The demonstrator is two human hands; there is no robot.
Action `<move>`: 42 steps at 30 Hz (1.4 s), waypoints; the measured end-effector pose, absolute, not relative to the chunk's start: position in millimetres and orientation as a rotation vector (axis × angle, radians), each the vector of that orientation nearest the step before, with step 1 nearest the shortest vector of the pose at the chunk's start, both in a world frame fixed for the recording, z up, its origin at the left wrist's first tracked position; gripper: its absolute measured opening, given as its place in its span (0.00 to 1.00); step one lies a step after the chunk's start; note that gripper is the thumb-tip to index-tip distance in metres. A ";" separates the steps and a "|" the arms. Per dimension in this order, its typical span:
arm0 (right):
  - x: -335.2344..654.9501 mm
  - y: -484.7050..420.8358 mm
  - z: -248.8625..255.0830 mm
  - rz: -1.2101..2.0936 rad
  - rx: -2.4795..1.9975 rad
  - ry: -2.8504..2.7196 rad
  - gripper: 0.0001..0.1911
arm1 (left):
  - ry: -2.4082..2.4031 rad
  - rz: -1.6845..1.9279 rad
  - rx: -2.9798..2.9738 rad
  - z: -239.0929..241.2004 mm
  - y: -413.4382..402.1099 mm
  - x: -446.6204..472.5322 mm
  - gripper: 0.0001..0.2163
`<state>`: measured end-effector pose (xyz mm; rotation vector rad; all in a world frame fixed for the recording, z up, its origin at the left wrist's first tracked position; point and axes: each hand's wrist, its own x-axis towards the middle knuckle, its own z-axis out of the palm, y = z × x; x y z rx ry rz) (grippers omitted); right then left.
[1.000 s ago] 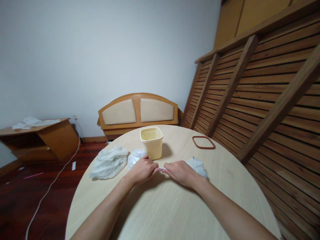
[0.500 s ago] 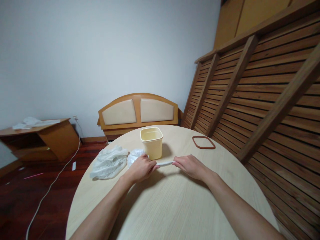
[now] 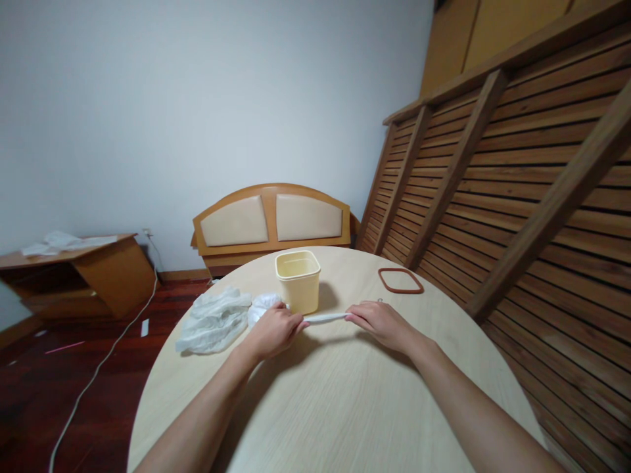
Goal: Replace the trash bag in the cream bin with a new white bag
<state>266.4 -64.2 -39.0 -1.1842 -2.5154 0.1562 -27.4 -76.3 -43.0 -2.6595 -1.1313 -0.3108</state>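
While your left hand (image 3: 279, 328) and right hand (image 3: 377, 322) face each other across a short gap, the white strip (image 3: 325, 319) runs between them, drawn nearly straight, with the fingers of each hand clamped on it. It looks like thin plastic film gathered into a band, so treat it as very light and soft, with no stiffness of its own; it probably keeps this line only through your pull from both sides. Expect it to be a little slippery, and liable to stretch or tear if you tug hard on a thin part. The best hold is where the folds bunch thickest, close to your fingertips, pinched under the thumbs with an even pull. A white bundle (image 3: 263, 307) lies just beyond your left fingers; whether it joins the strip I cannot tell, since that hand hides the place. The yellow container (image 3: 302, 293) stands upright just past your left fingertips, close behind the strip. To the left of those same fingers, a crumpled white bag (image 3: 214, 322) lies on the table (image 3: 345, 407); past your right fingers, apart from them, lies a brown ring (image 3: 404, 291).
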 end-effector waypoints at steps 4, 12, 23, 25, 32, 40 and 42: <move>271.0 -63.1 -39.7 0.246 -1.144 -2.502 0.21 | -1.143 -0.313 -2.642 -43.4 -76.3 -28.3 0.20; 274.7 -63.5 -38.3 0.387 -1.129 -2.431 0.21 | -1.146 -0.360 -2.639 -44.4 -75.9 -28.3 0.21; 274.5 -63.5 -38.7 0.221 -1.207 -2.462 0.21 | -1.176 -0.398 -2.606 -46.1 -75.8 -27.3 0.21; 274.9 -63.7 -38.7 0.185 -1.232 -2.467 0.21 | -1.175 -0.423 -2.598 -47.0 -74.8 -28.2 0.22; 273.1 -66.3 -35.9 0.090 -1.255 -2.471 0.22 | -1.175 -0.446 -2.589 -48.6 -74.1 -29.4 0.23; 273.1 -67.6 -32.0 0.066 -1.276 -2.488 0.21 | -1.250 -0.408 -2.603 -43.9 -76.8 -27.1 0.21; 272.5 -68.5 -30.7 0.043 -1.284 -2.489 0.21 | -1.270 -0.457 -2.618 -40.5 -80.4 -24.9 0.17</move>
